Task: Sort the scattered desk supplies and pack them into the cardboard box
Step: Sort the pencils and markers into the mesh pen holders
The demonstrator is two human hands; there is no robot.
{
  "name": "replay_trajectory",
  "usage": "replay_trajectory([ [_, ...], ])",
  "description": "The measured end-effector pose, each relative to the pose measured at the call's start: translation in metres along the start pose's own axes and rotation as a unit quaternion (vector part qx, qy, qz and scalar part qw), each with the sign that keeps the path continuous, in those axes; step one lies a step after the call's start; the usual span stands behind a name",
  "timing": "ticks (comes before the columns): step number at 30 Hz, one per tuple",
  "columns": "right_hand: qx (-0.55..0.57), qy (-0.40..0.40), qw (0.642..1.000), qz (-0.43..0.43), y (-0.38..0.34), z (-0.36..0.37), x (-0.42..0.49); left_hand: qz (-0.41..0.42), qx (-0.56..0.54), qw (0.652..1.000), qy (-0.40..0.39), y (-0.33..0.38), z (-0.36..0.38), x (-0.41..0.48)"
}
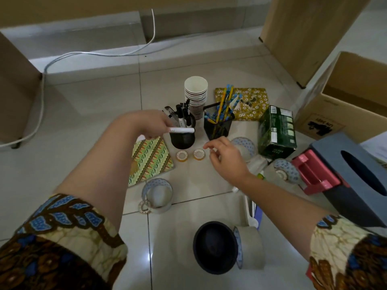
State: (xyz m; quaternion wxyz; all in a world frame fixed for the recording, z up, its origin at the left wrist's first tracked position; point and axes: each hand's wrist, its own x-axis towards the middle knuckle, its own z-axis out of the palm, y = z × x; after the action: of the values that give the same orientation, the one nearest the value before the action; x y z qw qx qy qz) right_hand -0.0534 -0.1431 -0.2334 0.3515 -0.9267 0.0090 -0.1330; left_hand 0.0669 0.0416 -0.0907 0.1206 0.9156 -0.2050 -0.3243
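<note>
left hand (pixel 151 124) grips a white marker (pixel 181 130) right over the round pen cup (pixel 182 137); right hand (pixel 227 156) hangs loose beside two small tape rolls (pixel 190 155).

The open brown cardboard box (pixel 318 114) runs off the right edge, its inside mostly unseen. The grey tissue box (pixel 328 149) is cut off there too. The rear end of the white marker pen (pixel 182 130) is buried in the motion-blurred grip of the left hand (pixel 156 124). The right forearm (pixel 282 191) covers a white and purple item (pixel 250 206), possibly paper. The print on the green carton (pixel 276 130) is too small to read.
</note>
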Motion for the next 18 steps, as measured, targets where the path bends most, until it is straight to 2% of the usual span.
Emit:
replay_trajectory([
  [3, 0.023, -0.007, 1.0, -0.002, -0.015, 0.009, 0.009, 0.007, 0.005, 0.988, 0.152, 0.002, -0.019, -0.005],
  [5, 0.032, -0.003, 0.999, -0.002, -0.022, 0.012, 0.015, 0.02, -0.017, 0.976, 0.216, 0.003, -0.02, -0.003],
  [11, 0.062, 0.011, 0.998, 0.017, -0.025, 0.015, 0.023, 0.05, 0.001, 0.964, 0.26, 0.003, 0.018, 0.021],
  [14, 0.061, 0.009, 0.998, 0.028, -0.019, 0.013, 0.024, 0.037, -0.021, 0.963, 0.266, -0.003, 0.04, 0.033],
  [16, 0.058, 0.01, 0.998, 0.038, -0.014, 0.011, 0.023, 0.028, 0.008, 0.972, 0.233, -0.009, 0.049, 0.041],
  [18, 0.05, 0.003, 0.997, 0.054, -0.01, 0.011, 0.023, 0.033, 0.055, 0.986, 0.155, -0.015, 0.053, 0.048],
])
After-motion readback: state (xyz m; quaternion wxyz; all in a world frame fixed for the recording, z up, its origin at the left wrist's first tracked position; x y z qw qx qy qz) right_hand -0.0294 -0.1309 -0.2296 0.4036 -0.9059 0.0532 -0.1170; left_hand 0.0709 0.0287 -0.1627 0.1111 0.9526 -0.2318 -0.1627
